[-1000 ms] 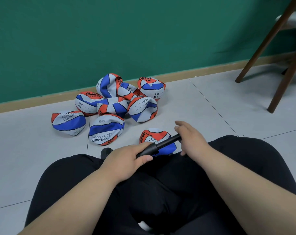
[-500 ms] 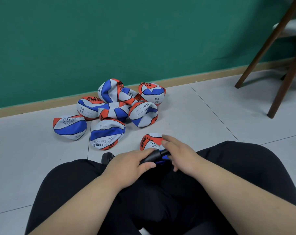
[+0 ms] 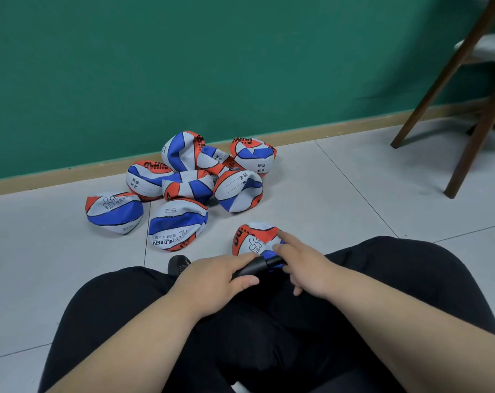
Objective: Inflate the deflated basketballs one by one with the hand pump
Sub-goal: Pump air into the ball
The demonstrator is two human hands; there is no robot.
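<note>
Setting: a green wall [image 3: 184, 66] is running across the back, with a wooden skirting board [image 3: 56, 178] along its foot and a pale tiled floor [image 3: 42, 265] below.

Item, far left: one deflated ball [image 3: 114, 212], red, white and blue, is lying on the floor slightly apart from the rest.

Item, just to its right: a second flat ball [image 3: 178, 224], marked CHILDREN, is lying touching the heap behind it.

Item, behind: a heap of flat balls [image 3: 195, 177] is sitting close to the skirting board, each one crumpled and leaning on its neighbours.

Item, lower centre: a person's legs in black trousers [image 3: 269, 336] are filling the foreground. A small dark thing [image 3: 179, 265], probably a socked foot, is showing at the left knee.

Item: the left hand [image 3: 215, 282] is gripping the black pump [image 3: 255, 268], fingers wrapped round its barrel and thumb underneath.

Item: the ball being worked on [image 3: 253, 239] is lying on the floor just ahead of the knees, caved in, at the far end of the pump.

Item: the right hand [image 3: 303, 265] is covering the pump's thinner end, its forefinger stretching out onto that ball. Whether the other fingers are holding the pump cannot be told.

Item, far right: dark wooden chair legs [image 3: 473, 137] are standing on the tiles, well apart from the balls.
</note>
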